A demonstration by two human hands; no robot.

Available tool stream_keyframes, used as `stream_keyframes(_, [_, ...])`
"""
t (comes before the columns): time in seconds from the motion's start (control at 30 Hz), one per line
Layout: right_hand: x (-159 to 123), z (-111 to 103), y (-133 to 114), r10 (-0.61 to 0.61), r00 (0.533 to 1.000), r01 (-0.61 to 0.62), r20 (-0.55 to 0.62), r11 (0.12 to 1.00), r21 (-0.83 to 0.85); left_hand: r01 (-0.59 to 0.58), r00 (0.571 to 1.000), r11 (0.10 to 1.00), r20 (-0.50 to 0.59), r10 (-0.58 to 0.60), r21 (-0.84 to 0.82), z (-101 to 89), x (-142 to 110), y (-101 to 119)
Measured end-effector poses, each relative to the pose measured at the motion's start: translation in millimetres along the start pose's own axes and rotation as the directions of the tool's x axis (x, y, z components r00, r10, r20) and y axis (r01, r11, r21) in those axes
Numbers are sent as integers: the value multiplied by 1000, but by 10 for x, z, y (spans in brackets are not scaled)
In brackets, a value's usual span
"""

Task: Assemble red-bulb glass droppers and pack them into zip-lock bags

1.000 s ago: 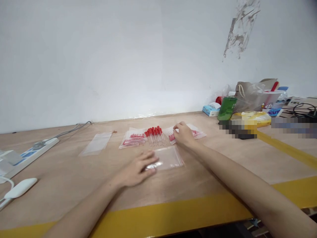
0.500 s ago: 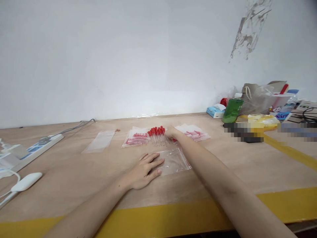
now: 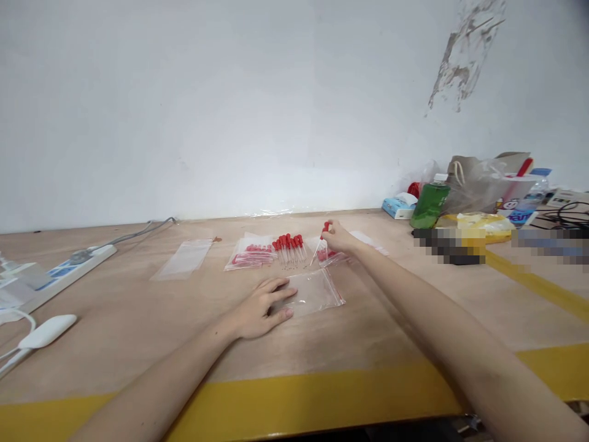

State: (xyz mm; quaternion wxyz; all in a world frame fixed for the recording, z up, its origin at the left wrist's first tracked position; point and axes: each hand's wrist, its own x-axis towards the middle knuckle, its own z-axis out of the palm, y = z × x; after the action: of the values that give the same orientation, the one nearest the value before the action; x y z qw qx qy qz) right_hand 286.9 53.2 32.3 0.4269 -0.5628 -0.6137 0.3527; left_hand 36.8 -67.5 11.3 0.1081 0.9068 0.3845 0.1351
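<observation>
My right hand (image 3: 339, 236) pinches a dropper (image 3: 325, 229) by its red bulb; the thin clear tube slants down to the left, above the far edge of a clear zip bag (image 3: 317, 293). On the left end of that flat bag lies my left hand (image 3: 263, 310), fingers stretched out. Just beyond the bag is a bunch of red-topped droppers (image 3: 289, 248), side by side on the table. Left of the bunch is a stack of bags with red-topped droppers inside (image 3: 252, 255). A similar filled stack (image 3: 331, 256) is to the right, partly hidden by my right hand.
Flat clear bags (image 3: 184, 261) lie at the left on the wooden table (image 3: 151, 331). A power strip (image 3: 69, 273) and a white cable piece (image 3: 48, 331) are farther left. At the right stand a green bottle (image 3: 430, 202), a tissue pack (image 3: 399, 206) and a yellow packet (image 3: 488, 227).
My right hand has moved right and a little up from the bunch, with one dropper now in its fingers. The left hand stays on the bag; the view has shifted slightly.
</observation>
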Motion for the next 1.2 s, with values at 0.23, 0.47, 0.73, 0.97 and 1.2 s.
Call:
stream_keyframes(0.23, [-518,-257,248,-15,1000,17,-17,995,102,14,1000,1000,22,-14,-10,8,-4,-22])
stream_keyframes(0.47, [-794,-193,391,61,961,54,-270,916,398,7,1000,1000,27,-7,-9,11,-12,-51])
stream_keyframes(0.73, [-968,-61,390,144,985,-66,-95,822,566,-15,1000,999,-22,15,-33,-12,-5,-5])
stream_keyframes(0.97, [-1084,-330,320,-66,905,-80,419,944,321,-29,999,999,41,30,-15,-27,21,32])
stream_keyframes(1.2, [-1096,-311,310,-186,874,-19,448,910,414,-67,996,997,60,69,-32,0,41,22])
